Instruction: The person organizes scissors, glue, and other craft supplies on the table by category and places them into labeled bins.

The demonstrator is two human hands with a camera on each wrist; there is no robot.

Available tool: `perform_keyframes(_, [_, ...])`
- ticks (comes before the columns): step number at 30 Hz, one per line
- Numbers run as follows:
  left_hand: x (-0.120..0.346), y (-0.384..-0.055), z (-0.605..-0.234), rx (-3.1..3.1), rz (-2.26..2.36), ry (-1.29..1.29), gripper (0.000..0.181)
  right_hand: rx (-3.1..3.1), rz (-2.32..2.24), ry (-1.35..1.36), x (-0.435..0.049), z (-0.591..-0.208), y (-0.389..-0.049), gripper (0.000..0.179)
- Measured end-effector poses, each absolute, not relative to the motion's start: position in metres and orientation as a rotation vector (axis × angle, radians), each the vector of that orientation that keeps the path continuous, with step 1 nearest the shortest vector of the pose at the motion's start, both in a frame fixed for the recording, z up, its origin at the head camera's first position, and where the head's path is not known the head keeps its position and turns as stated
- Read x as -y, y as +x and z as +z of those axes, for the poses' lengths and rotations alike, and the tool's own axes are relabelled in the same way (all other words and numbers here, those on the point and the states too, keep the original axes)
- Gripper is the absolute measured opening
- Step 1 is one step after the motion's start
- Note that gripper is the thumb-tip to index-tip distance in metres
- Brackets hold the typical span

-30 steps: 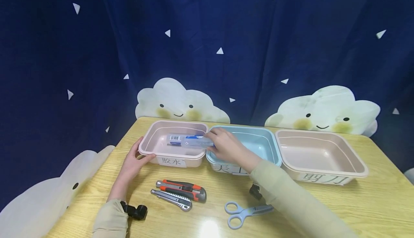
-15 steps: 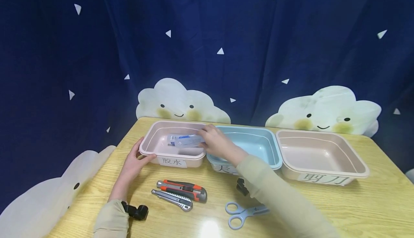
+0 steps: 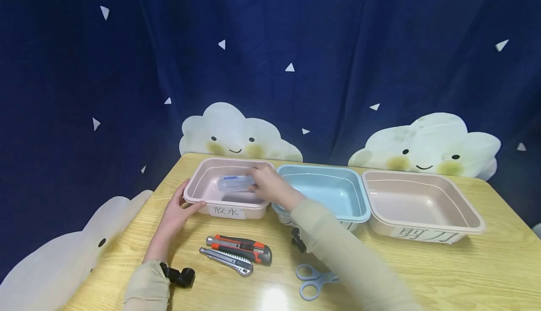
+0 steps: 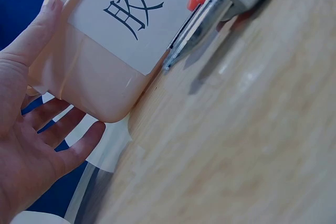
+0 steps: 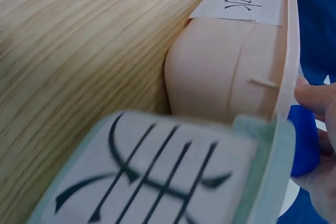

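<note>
My right hand [image 3: 270,186] is inside the left pink bin [image 3: 226,204], gripping a clear glue bottle [image 3: 233,183] with blue print by its right end. Its blue cap [image 5: 304,140] shows between the fingers in the right wrist view. The bottle lies sideways, low in the bin, and my fingers hide part of it. My left hand [image 3: 175,212] holds the bin's left front corner, thumb [image 4: 44,24] against the rim and fingers round the side. On the table in front lie an orange-and-black utility knife [image 3: 241,249] and a grey utility knife [image 3: 227,260].
A blue bin [image 3: 325,196] stands directly right of the pink one, and another pinkish bin [image 3: 422,203] beyond it. All have paper labels with characters. Light-blue scissors [image 3: 313,280] lie near the front, partly under the right sleeve [image 3: 338,254]. A dark curtain [image 3: 270,43] hangs behind the table.
My right hand has moved left and down into the pink bin with the glue bottle. More of the blue bin now shows, while the sleeve covers more of the scissors. The left hand stays put.
</note>
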State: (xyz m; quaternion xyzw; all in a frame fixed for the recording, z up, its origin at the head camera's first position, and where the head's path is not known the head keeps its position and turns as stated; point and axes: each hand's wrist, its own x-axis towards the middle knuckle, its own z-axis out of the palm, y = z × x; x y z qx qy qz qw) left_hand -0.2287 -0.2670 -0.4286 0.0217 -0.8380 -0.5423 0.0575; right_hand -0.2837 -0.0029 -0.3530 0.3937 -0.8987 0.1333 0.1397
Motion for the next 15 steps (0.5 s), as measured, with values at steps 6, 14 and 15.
perform_keyframes(6, [0.267, -0.228, -0.43, 2.524, -1.643, 0.057, 0.087, 2.653, 0.384, 1.097, 0.019, -0.355, -0.289, 0.038])
perform_keyframes(14, [0.267, -0.228, -0.431, 2.527, -1.624, 0.031, 0.086, 2.86, 0.539, 1.013, 0.032, -0.362, -0.293, 0.04])
perform_keyframes(15, [0.266, -0.229, -0.431, 2.526, -1.623, 0.029, 0.086, 2.88, 0.554, 1.004, 0.032, -0.363, -0.294, 0.04])
